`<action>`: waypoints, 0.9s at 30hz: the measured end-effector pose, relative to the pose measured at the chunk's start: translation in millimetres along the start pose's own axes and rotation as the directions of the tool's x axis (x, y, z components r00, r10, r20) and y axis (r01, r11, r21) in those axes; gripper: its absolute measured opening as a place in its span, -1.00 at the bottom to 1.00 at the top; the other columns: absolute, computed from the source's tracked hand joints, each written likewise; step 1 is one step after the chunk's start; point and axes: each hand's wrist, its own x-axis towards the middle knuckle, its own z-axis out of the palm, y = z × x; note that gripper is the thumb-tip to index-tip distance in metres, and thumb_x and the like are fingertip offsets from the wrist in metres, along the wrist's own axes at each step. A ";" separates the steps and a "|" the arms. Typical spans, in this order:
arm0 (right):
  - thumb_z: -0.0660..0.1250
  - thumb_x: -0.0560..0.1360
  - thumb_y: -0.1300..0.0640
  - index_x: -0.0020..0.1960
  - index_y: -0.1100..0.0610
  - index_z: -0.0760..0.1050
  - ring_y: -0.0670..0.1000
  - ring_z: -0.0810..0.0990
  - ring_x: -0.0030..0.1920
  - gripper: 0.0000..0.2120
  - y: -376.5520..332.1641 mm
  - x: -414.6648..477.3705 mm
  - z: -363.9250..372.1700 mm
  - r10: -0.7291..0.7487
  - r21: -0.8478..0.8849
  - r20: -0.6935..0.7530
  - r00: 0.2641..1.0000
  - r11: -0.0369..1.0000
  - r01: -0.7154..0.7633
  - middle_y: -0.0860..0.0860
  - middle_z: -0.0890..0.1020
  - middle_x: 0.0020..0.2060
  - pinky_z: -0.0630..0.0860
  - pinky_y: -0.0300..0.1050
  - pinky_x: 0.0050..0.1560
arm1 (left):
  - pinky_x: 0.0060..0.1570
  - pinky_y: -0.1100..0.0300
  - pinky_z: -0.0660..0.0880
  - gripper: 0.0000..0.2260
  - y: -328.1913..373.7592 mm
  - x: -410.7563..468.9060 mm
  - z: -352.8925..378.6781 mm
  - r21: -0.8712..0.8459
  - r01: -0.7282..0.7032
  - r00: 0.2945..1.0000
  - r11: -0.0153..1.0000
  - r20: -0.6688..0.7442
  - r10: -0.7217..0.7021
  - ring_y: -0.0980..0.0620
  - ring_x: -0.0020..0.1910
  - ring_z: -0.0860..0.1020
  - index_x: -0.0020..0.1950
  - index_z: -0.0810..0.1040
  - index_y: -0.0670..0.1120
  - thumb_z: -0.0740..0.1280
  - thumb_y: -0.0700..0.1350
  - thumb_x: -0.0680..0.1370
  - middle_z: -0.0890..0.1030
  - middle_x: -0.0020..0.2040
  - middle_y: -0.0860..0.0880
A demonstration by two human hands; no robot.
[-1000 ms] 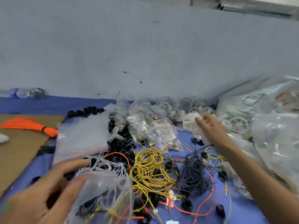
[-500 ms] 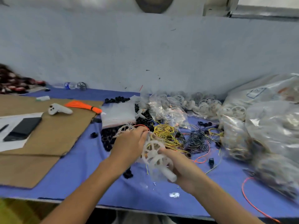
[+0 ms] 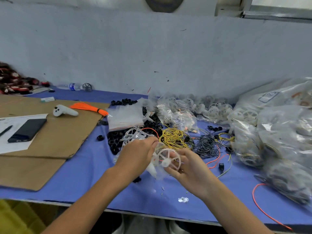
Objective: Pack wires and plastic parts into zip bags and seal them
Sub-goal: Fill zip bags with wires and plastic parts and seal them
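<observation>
Your right hand (image 3: 187,168) is gripping a white plastic wheel (image 3: 169,158), fingers curled around its rim, just above the blue table (image 3: 84,183). Your left hand (image 3: 137,157), at nine o'clock from it, is pinching a clear zip bag (image 3: 160,174) that is touching the wheel. Yellow wires (image 3: 172,137) are lying at twelve o'clock, black wires (image 3: 207,146) at two, and a flat stack of bags (image 3: 125,118) at eleven.
</observation>
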 end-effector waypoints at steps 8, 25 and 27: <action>0.15 0.62 0.33 0.10 0.26 0.57 0.05 0.58 -0.03 -0.78 22.1 32.3 32.8 -0.214 -0.260 -0.072 0.974 0.947 0.189 0.17 0.63 -0.01 0.58 -0.11 -0.03 | -0.09 0.03 0.51 -0.74 2.0 6.2 -4.1 0.106 -0.019 1.000 0.994 0.017 0.017 -0.12 0.00 0.59 0.30 0.46 0.17 0.09 0.07 0.67 0.67 0.01 0.02; 0.23 0.59 0.07 0.36 0.17 0.40 0.14 0.44 0.33 -0.63 10.6 98.8 95.1 -0.242 -0.816 0.275 0.931 -0.570 0.093 0.16 0.48 0.31 0.37 0.01 0.30 | 0.10 0.01 0.49 -0.75 -15.6 21.3 -27.7 -0.055 0.024 1.000 0.998 0.004 -0.024 -0.09 0.11 0.59 0.30 0.53 0.15 0.20 -0.03 0.65 0.68 0.11 -0.03; 0.20 0.59 0.11 0.42 0.18 0.34 0.15 0.40 0.37 -0.58 0.6 105.4 104.3 -0.214 -0.806 0.330 0.919 -0.571 0.157 0.18 0.43 0.37 0.33 0.02 0.36 | 0.13 0.04 0.48 -0.77 -19.6 31.7 -35.1 -0.146 0.075 0.996 0.987 -0.043 -0.082 -0.07 0.13 0.60 0.25 0.59 0.10 0.23 -0.05 0.64 0.68 0.12 -0.02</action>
